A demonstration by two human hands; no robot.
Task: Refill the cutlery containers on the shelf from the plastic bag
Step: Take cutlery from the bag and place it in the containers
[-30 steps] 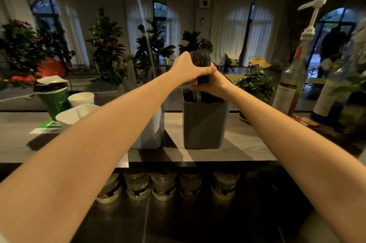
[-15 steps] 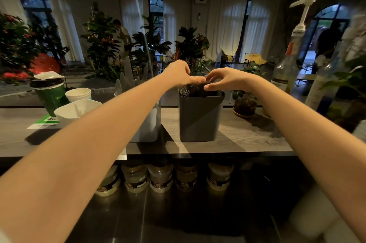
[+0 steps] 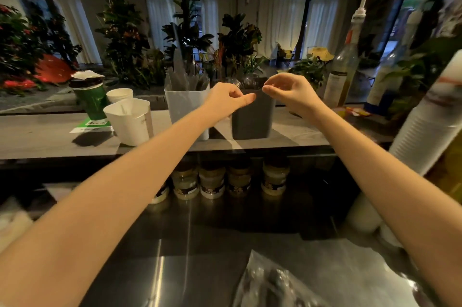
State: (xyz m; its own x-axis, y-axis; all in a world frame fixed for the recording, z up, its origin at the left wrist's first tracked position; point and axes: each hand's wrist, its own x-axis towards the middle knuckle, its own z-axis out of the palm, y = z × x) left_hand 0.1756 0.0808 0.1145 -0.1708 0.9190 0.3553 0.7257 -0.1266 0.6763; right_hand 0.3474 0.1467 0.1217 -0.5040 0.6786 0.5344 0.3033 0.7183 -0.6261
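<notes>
A dark grey container [image 3: 252, 119] stands on the shelf [image 3: 50, 136] with dark cutlery tops [image 3: 247, 80] showing above its rim. Beside it on the left is a white container [image 3: 186, 104] holding pale cutlery [image 3: 185, 76]. My left hand [image 3: 227, 99] hovers in front of the grey container's left edge, fingers curled in and thumb pointing right, holding nothing. My right hand [image 3: 287, 91] hangs over its right edge, fingers loosely curved, thumb and forefinger close together, with nothing in them. A clear plastic bag [image 3: 270, 281] with dark cutlery inside lies on the steel counter [image 3: 175, 244] near me.
White paper cups [image 3: 130, 121] and a green cup [image 3: 92, 99] stand at the shelf's left. A pump bottle [image 3: 342, 74] and other bottles stand at its right. A tall stack of white cups [image 3: 425, 126] rises at the right edge. Several jars [image 3: 212, 181] line up under the shelf.
Both hands gripped a bundle of dark cutlery above the grey container, lowered it in, let go and have drawn back slightly. The view has tilted down, showing the bag.
</notes>
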